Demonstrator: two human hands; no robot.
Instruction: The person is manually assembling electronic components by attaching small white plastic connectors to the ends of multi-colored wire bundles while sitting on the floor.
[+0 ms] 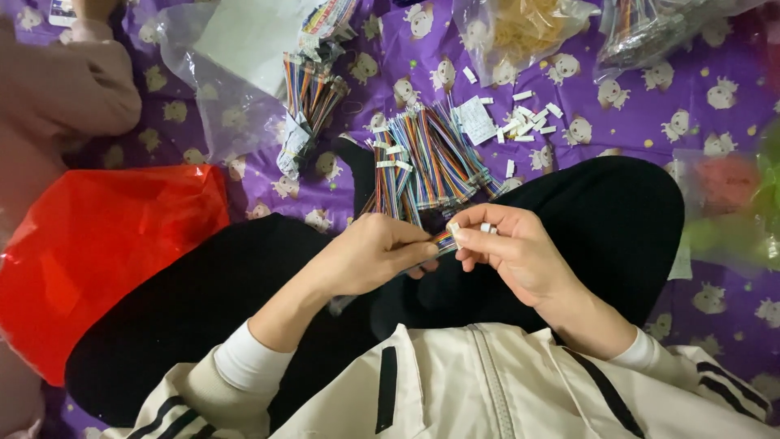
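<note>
both hands pinch one ribbon cable (443, 239) over my lap.
left hand (370, 256) grips wires; right hand (508, 248) grips its white connector (454, 230).

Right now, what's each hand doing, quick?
Left hand: closed, pinching a multicoloured wire bundle.
Right hand: closed on a small white connector at the bundle's end.

Left hand (370, 256) and right hand (512, 248) meet over lap, fingers (422, 250) pinched, forearms angled inward.
</note>
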